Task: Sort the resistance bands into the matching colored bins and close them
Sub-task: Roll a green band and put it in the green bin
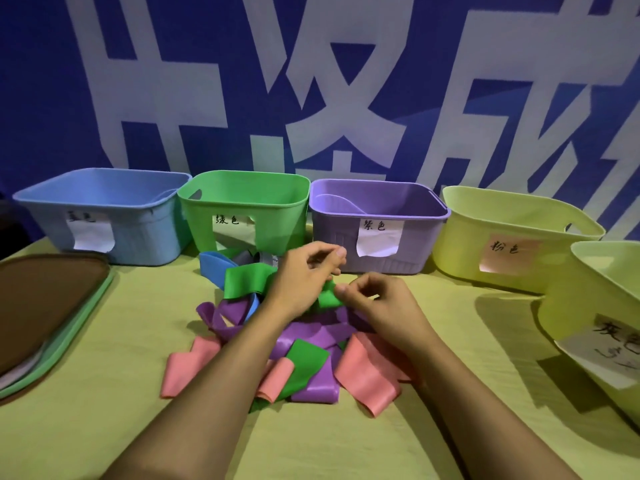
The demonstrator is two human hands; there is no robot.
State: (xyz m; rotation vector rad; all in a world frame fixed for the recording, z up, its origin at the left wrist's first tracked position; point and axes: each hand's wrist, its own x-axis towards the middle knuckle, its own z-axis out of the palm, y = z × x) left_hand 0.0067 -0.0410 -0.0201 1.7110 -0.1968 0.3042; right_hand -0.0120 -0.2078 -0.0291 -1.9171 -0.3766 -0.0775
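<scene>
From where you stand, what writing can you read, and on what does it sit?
"绿色": paper label on the green bin.
"紫色": label on the purple bin.
"粉色": pink label on the yellow-green bin.
"灰色": label on the nearest right bin, partly cut off.
Blue bin label: blurred.
Wall banner: huge characters, cropped, unreadable.

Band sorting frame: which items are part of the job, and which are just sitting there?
Job:
- band pile
- green band, held by left hand and right hand
- blue bin, green bin, purple bin
- two yellow-green bins
- stacked lids

Lying about:
- yellow tablecloth
- blue banner
</scene>
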